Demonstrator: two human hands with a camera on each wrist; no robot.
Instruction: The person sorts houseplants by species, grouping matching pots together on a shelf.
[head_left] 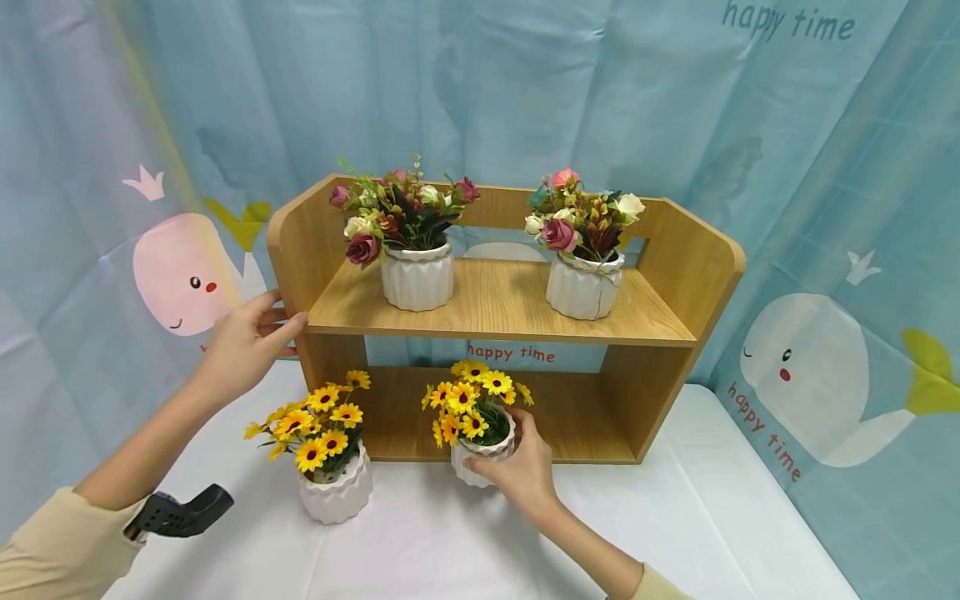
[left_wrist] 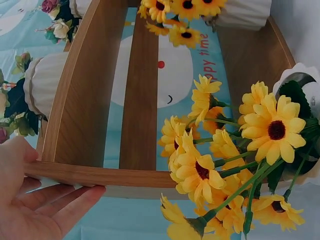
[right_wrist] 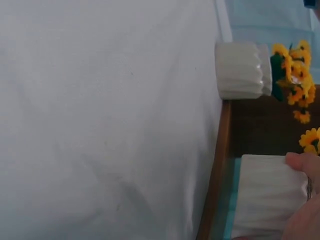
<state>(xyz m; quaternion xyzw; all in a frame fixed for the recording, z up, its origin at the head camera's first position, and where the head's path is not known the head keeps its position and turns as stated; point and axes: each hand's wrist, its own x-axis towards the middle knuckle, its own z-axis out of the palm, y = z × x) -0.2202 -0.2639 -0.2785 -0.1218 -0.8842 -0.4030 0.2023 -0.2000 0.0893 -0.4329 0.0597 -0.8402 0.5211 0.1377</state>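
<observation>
My right hand (head_left: 523, 468) grips a white fluted flowerpot (head_left: 474, 467) of yellow sunflowers, thumb and fingers on opposite sides. This pot is at the front of the wooden shelf's (head_left: 498, 335) lower compartment; in the right wrist view its pale wall (right_wrist: 267, 192) shows beside my thumb. My left hand (head_left: 238, 346) holds the shelf's left side panel by its front edge, the thumb in front and the fingers along the outside (left_wrist: 75, 205). Below that hand, a second white pot (head_left: 337, 492) with sunflowers (head_left: 315, 425) stands on the table, before the shelf's lower left corner.
On the upper board stand two white pots of mixed roses, one at left (head_left: 418, 279) and one at right (head_left: 587, 287). A white cloth covers the table (head_left: 600, 533). Light blue printed curtains (head_left: 525, 92) hang behind and at both sides. A black wrist mount (head_left: 183, 512) sits on my left forearm.
</observation>
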